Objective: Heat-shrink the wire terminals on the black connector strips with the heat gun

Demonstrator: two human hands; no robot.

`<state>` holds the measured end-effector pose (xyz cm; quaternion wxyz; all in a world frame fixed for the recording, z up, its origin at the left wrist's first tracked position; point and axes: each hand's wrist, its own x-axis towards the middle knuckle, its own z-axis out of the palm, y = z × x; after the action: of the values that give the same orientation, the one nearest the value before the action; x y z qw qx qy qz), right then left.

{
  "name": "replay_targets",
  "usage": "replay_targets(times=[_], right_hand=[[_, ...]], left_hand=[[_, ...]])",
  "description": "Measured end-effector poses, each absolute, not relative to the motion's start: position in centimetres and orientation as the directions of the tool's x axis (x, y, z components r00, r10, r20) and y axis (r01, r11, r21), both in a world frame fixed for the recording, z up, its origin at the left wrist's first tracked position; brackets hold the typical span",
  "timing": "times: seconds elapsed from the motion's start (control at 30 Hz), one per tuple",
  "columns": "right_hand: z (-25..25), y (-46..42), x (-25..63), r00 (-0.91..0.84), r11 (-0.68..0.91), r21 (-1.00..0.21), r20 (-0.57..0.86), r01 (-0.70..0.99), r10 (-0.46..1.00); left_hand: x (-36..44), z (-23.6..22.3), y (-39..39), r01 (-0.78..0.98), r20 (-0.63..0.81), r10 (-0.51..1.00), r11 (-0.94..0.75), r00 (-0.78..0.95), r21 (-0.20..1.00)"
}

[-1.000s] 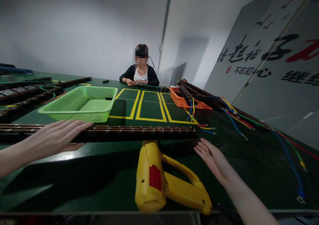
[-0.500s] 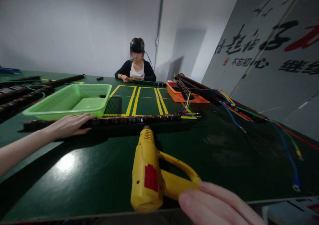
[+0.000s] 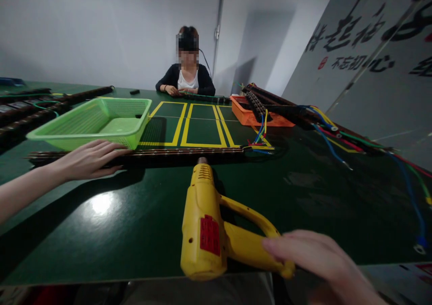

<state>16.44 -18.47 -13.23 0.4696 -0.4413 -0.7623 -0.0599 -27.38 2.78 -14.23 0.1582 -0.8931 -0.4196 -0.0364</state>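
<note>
At one strip (image 3: pixel 175 155) and one tool (image 3: pixel 201 210), hands (image 3: pixel 92 160) (image 3: pixel 319 256) rest (left unclenched, right's grip unclear).

I'm looking through the feed at a pale grey wall (image 3: pixel 101 34) filling the back of the room. A dark vertical seam (image 3: pixel 222 3) is dividing it, and a small metal fitting (image 3: pixel 217 32) is sitting on that seam. Just right, a broad shadow (image 3: pixel 266 39) is falling across the wall. Farther right, a grey panel (image 3: pixel 381 97) is carrying large black brush lettering (image 3: pixel 342 32), smaller characters (image 3: pixel 344 63) and a little red seal mark (image 3: pixel 323 63). A dark green table (image 3: pixel 145 233) is stretching across the room, yellow lines (image 3: pixel 202 145) forming rectangles on its top. I'm catching a bright glare (image 3: pixel 102 202) on its glossy surface, while the upper left wall is lying dimmer.
</note>
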Motion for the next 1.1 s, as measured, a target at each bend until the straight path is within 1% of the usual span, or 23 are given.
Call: replay_targets(times=[0.07,0.13,0.2,0.23,0.33,0.4,0.47,0.53,0.67,0.73,0.83,0.9,0.97,1.0,1.03,1.1], right_hand=[[-13.4,-17.4,14.9,-0.234,0.584,-0.303,0.706,0.753,0.668],[-14.0,-16.6,13.7,-0.322,0.558,-0.271,0.59,0.784,0.74],[-15.0,-16.2,13.0,-0.335,0.521,-0.266,0.518,0.811,0.787],[-15.6,-16.2,12.9,-0.305,0.493,-0.275,0.517,0.826,0.8],[-17.2,-16.2,13.1,-0.164,0.395,-0.295,0.583,0.87,0.796],[-17.7,-16.0,13.6,-0.098,0.357,-0.292,0.636,0.888,0.765],[-17.6,-15.7,14.4,-0.1,0.362,-0.273,0.66,0.892,0.745],[-17.1,-15.3,15.6,-0.134,0.381,-0.256,0.65,0.888,0.748],[-16.0,-15.1,19.1,-0.156,0.383,-0.262,0.609,0.886,0.778],[-16.1,-15.3,21.0,-0.126,0.359,-0.268,0.619,0.894,0.775],[-16.8,-16.0,23.7,-0.006,0.256,-0.28,0.664,0.925,0.748],[-17.3,-16.5,24.8,0.046,0.2,-0.278,0.683,0.94,0.729],[-17.6,-16.8,25.4,0.046,0.186,-0.261,0.686,0.947,0.726],[-17.6,-16.9,25.6,0.038,0.187,-0.25,0.686,0.95,0.726],[-17.6,-16.9,25.6,0.03,0.189,-0.239,0.689,0.952,0.724],[-17.6,-16.8,25.6,0.018,0.19,-0.218,0.701,0.957,0.713]], left_hand=[[-25.4,-13.6,1.8,0.744,0.242,0.704,-0.618,0.668,-0.253],[-22.6,-13.2,1.2,0.684,0.235,0.643,-0.677,0.729,-0.271],[-19.1,-13.1,1.3,0.635,0.261,0.579,-0.715,0.772,-0.291],[-17.3,-13.3,1.6,0.614,0.295,0.542,-0.737,0.787,-0.283],[-12.4,-14.2,3.4,0.638,0.354,0.551,-0.74,0.756,-0.211],[-10.4,-14.9,4.8,0.668,0.337,0.591,-0.719,0.733,-0.192],[-9.5,-15.5,5.9,0.67,0.273,0.617,-0.718,0.738,-0.187],[-9.6,-15.9,6.6,0.665,0.222,0.628,-0.722,0.746,-0.191],[-11.8,-16.1,6.9,0.649,0.176,0.625,-0.737,0.761,-0.189],[-13.2,-16.0,6.7,0.654,0.16,0.634,-0.742,0.756,-0.146],[-15.2,-15.5,6.4,0.684,0.121,0.674,-0.726,0.728,-0.071],[-16.3,-15.0,6.2,0.685,0.099,0.678,-0.725,0.728,-0.074],[-17.2,-14.4,6.1,0.681,0.086,0.675,-0.724,0.732,-0.109],[-17.6,-14.1,6.1,0.685,0.078,0.681,-0.72,0.728,-0.109],[-17.9,-13.9,6.1,0.698,0.072,0.695,-0.711,0.716,-0.081],[-18.6,-13.7,6.3,0.737,0.079,0.739,-0.674,0.669,0.05]])
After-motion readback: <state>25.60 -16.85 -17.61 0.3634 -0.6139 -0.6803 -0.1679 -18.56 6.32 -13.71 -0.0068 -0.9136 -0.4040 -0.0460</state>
